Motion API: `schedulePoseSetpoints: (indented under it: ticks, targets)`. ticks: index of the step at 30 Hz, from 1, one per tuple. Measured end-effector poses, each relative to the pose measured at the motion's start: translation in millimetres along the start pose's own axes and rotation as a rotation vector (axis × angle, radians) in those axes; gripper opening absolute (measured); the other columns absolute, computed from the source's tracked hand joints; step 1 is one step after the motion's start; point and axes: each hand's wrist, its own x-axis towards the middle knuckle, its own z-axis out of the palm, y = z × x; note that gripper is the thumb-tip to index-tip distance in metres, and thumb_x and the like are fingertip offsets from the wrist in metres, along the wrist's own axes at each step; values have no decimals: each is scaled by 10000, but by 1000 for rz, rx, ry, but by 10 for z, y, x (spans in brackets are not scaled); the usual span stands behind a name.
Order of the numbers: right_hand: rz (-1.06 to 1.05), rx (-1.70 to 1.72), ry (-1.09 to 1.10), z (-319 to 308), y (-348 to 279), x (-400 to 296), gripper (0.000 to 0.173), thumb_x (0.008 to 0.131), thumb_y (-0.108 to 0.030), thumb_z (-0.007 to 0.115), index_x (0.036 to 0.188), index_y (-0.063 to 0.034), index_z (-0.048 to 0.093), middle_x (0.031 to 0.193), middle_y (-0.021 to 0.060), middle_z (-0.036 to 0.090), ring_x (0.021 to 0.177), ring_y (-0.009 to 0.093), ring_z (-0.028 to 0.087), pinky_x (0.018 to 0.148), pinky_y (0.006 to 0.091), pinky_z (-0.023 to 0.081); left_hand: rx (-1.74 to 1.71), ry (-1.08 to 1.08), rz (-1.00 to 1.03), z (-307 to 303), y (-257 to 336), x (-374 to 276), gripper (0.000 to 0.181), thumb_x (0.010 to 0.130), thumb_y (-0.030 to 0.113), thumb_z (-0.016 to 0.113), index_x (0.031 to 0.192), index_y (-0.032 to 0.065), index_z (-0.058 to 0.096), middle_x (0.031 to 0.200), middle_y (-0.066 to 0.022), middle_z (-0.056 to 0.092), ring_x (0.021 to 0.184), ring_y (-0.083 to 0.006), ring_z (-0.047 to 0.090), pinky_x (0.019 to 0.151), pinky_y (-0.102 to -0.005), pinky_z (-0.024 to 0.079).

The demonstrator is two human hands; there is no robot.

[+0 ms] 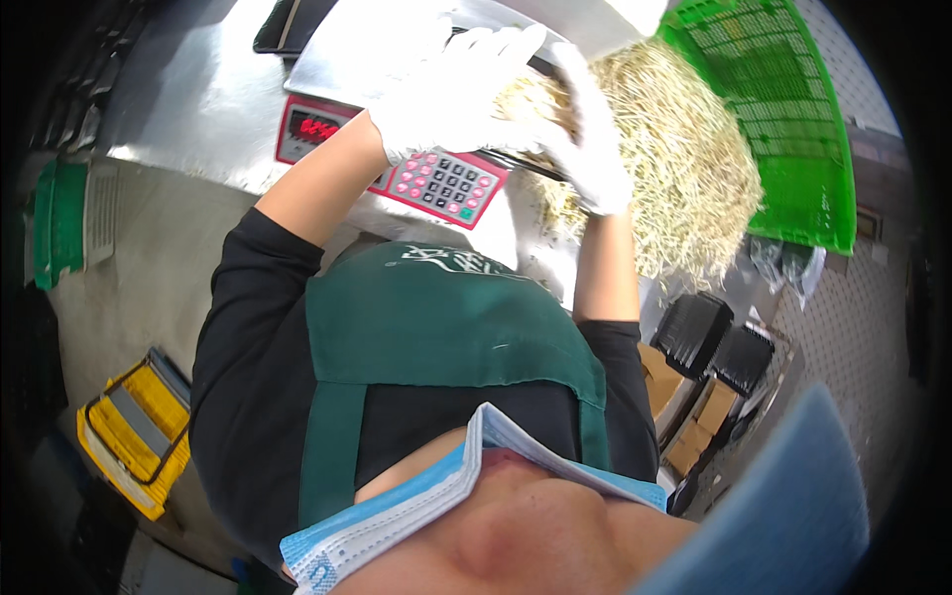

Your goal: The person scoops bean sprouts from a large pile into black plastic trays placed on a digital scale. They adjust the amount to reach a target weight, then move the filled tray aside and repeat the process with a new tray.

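Note:
Both hands wear white gloves and are over a black plastic tray (pixel 547 66) at the scale. My left hand (pixel 454 97) lies flat across the tray's left side, fingers pointing away; glare washes out its detail. On the tray's right side my right hand (pixel 595 141) is cupped, its thumb towards the left hand. Between them shows a clump of pale, thin sprout-like strands (pixel 534 100). Whether either hand grips the strands or the tray, I cannot tell. A large heap of the same strands (pixel 669 156) lies just right of my right hand. The red-framed scale's keypad (pixel 446 186) sits nearer me.
A green plastic crate (pixel 799 126) stands tilted behind the heap. Black trays (pixel 695 335) and cardboard boxes (pixel 703 428) are at lower right. Dark containers (pixel 294 26) lie at the steel table's (pixel 178 97) far side. A yellow folding step stool (pixel 137 431) is on the floor at left.

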Motion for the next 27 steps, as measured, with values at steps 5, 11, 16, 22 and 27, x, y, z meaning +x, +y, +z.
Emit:
schedulePoseSetpoints:
  ticks: [5,11,16,22,27]
  targets:
    - [106,21,-54,233,-289,111,762,778,-399,649,1314,57,356,1230,276,486,1151,380,488,990,389,384,42,-111,-23,-14,58,72,833,719,425,688,1383,55,346,1347,-183,416,1204,-351,417,1024,-442,309]
    - [-134,-401,-36,-269,-343,50,651,765,-399,674,1253,-9,490,1227,230,524,1104,336,535,965,393,407,-239,-283,-98,-685,36,-126,1008,654,474,766,1402,6,280,1386,-225,356,1265,-373,354,1047,-467,292]
    - [-104,119,-22,-101,-513,82,459,753,-267,695,1156,-66,607,1121,151,625,1060,317,582,949,404,432,-357,8,-402,-556,-209,-906,1097,609,434,832,1422,5,232,1389,-231,341,1299,-348,314,1072,-425,257]
    - [-502,-363,-13,283,-577,395,307,735,-111,666,1040,-148,663,849,18,662,797,228,617,741,365,486,-328,150,-445,-455,-205,-1036,1042,646,358,830,1435,40,229,1386,-180,367,1267,-307,359,1034,-382,327]
    - [-100,160,-47,-217,-381,312,265,725,-74,651,980,-112,709,1022,123,657,921,252,620,856,349,464,-377,239,-492,-457,-227,-1221,916,719,242,779,1436,49,242,1389,-173,366,1260,-273,382,1030,-364,347]
